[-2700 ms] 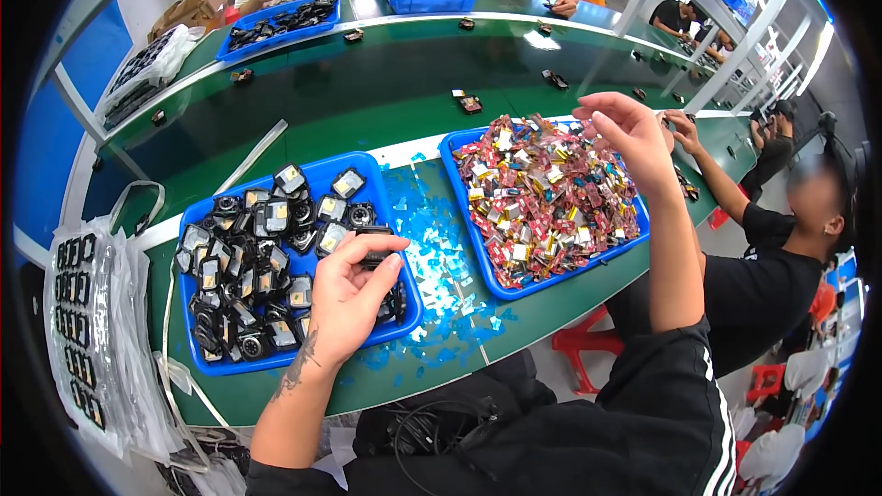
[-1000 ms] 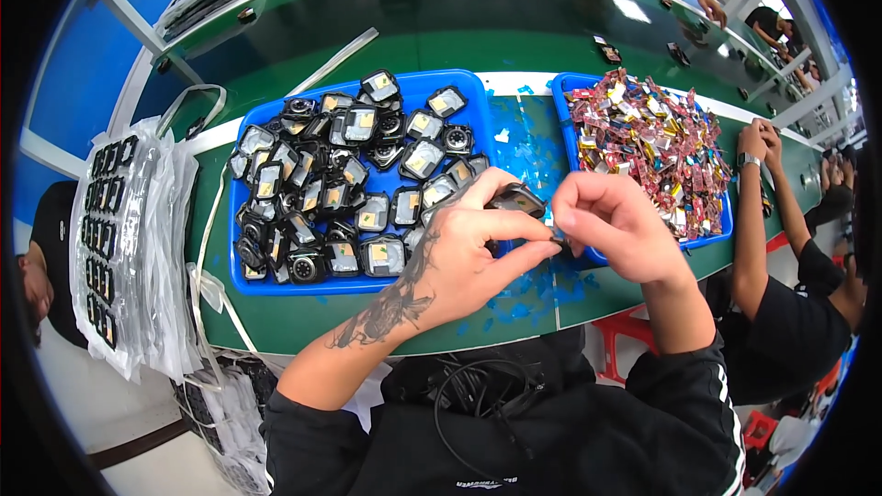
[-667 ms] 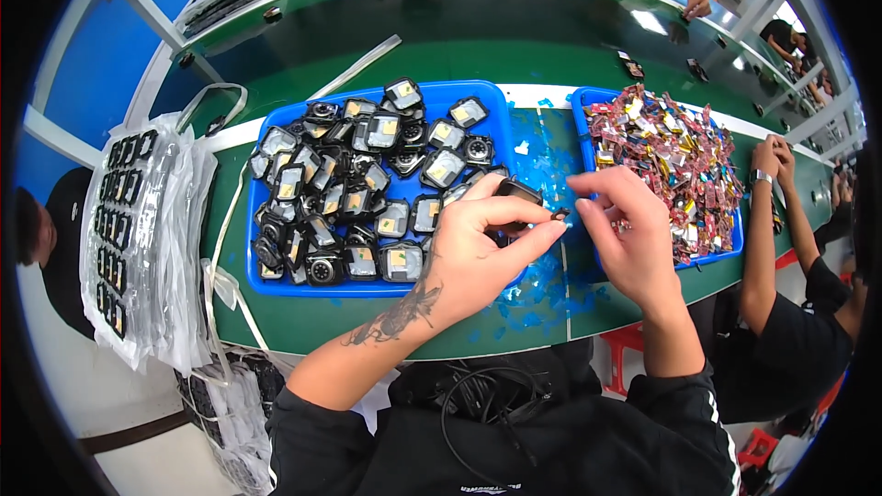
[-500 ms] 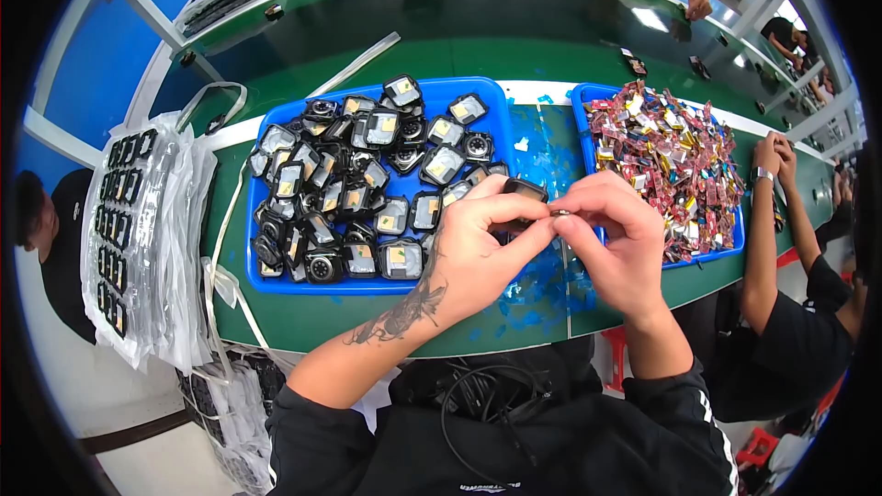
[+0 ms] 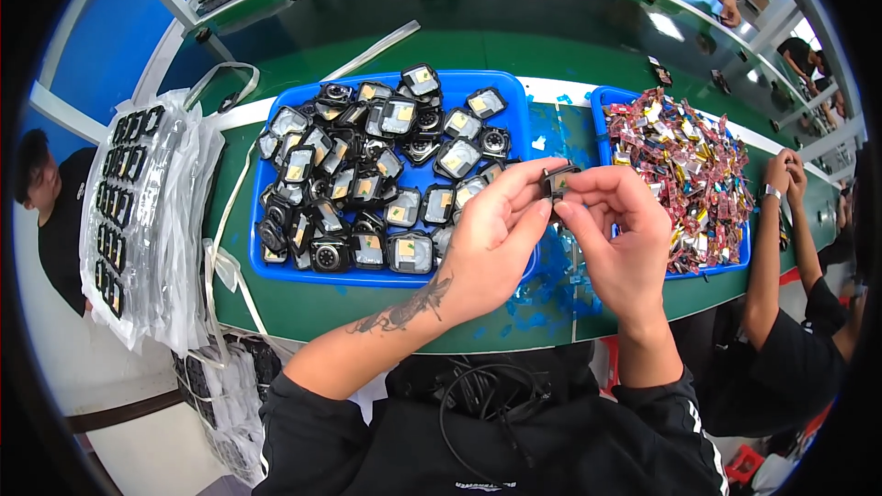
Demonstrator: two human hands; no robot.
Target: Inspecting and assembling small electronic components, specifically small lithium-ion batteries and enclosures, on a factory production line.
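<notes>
Between my two hands is a small black watch case (image 5: 558, 182), tilted so that a pale yellowish patch on its face shows. My left hand (image 5: 496, 239) holds it from the left, fingers behind and thumb below. My right hand (image 5: 627, 234) has its thumb and fingertips closed at the case's right edge; whether a small part is pinched there is hidden. To the left, a blue tray (image 5: 517, 119) is heaped with similar black watch cases (image 5: 410, 252). On the right, another blue tray (image 5: 602, 124) holds a pile of small parts in pinkish-red film (image 5: 680, 184).
Blue film scraps (image 5: 542, 298) litter the green bench between the trays. Stacked clear plastic sheets of black frames (image 5: 138, 220) stand at far left, beside a white strap (image 5: 225, 266). Behind runs a dark green conveyor (image 5: 514, 14) with scattered parts. Co-workers' hands (image 5: 785, 174) are at right.
The watch case has been turned up, so its patched face now shows. My fingers have shifted around it, and the right hand's fingers have moved up to its edge. The whole view has shifted slightly.
</notes>
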